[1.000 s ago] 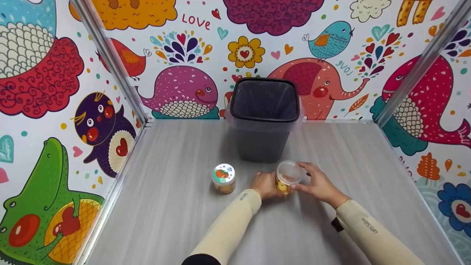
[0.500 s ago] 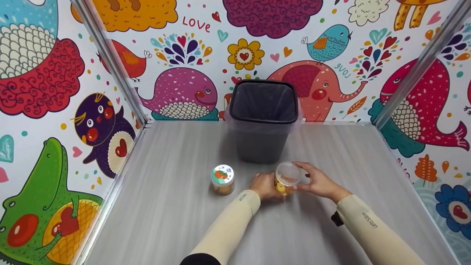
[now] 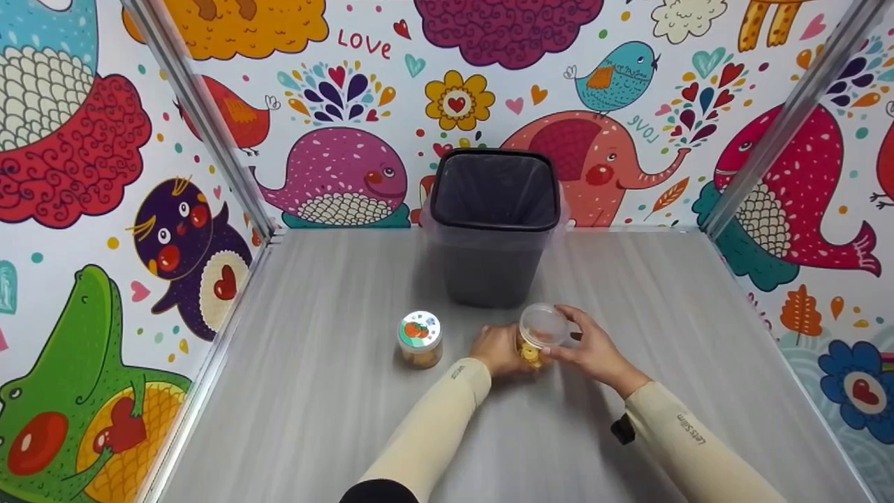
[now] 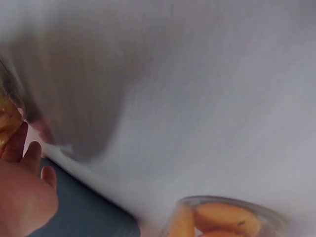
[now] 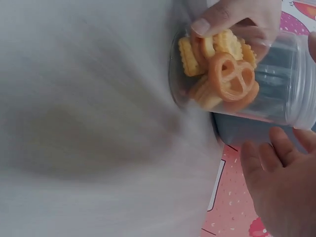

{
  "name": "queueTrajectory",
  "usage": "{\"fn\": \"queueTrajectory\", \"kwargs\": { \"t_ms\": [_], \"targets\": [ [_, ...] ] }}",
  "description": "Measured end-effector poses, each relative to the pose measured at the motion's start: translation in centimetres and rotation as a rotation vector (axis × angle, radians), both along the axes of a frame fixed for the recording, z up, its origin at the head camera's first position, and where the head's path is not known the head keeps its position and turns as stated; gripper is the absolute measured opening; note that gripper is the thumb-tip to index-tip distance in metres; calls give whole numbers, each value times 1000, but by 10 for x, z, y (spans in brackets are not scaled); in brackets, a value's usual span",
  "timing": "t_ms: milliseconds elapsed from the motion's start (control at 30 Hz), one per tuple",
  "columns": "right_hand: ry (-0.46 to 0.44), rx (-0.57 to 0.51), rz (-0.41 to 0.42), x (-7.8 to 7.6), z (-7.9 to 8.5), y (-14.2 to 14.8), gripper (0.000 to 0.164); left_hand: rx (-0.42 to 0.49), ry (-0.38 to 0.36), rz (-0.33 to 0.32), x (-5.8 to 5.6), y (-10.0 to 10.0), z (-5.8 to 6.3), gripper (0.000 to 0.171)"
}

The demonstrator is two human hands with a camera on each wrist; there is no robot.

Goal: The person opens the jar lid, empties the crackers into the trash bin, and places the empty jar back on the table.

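Observation:
A clear plastic jar with a translucent lid stands on the table in front of the bin. Yellow and brown cookies, one of them pretzel-shaped, fill its lower part. My left hand grips the jar low on its left side, its thumb against the wall in the right wrist view. From the right, my right hand holds the lid's edge between thumb and fingers. To the left stands a second jar of cookies, with a white-and-green lid showing orange fruit.
Behind the jars stands a dark grey bin, lined with a translucent bag. Patterned walls with metal corner posts enclose the grey table at the back and both sides.
The head view has shifted slightly. Both hands keep their hold on the jar and lid, with only slight movement of the right fingers along the lid's edge. The second jar stays put.

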State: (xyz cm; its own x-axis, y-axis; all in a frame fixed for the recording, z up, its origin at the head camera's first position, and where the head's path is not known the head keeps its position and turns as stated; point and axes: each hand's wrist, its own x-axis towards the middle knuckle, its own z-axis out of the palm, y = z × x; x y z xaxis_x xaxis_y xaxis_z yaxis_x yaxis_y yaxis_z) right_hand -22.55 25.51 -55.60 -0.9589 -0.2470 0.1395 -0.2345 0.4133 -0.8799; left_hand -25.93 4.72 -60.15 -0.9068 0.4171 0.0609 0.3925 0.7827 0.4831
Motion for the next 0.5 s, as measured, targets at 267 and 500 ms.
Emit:
{"fn": "queueTrajectory", "kwargs": {
  "t_ms": [267,500],
  "targets": [
    [-162,17,224,-28,15,20,82,-2,-13,1,-1,2,3,63],
    [-197,60,331,-40,22,26,82,-18,-30,11,-1,1,1,64]
  ]
}}
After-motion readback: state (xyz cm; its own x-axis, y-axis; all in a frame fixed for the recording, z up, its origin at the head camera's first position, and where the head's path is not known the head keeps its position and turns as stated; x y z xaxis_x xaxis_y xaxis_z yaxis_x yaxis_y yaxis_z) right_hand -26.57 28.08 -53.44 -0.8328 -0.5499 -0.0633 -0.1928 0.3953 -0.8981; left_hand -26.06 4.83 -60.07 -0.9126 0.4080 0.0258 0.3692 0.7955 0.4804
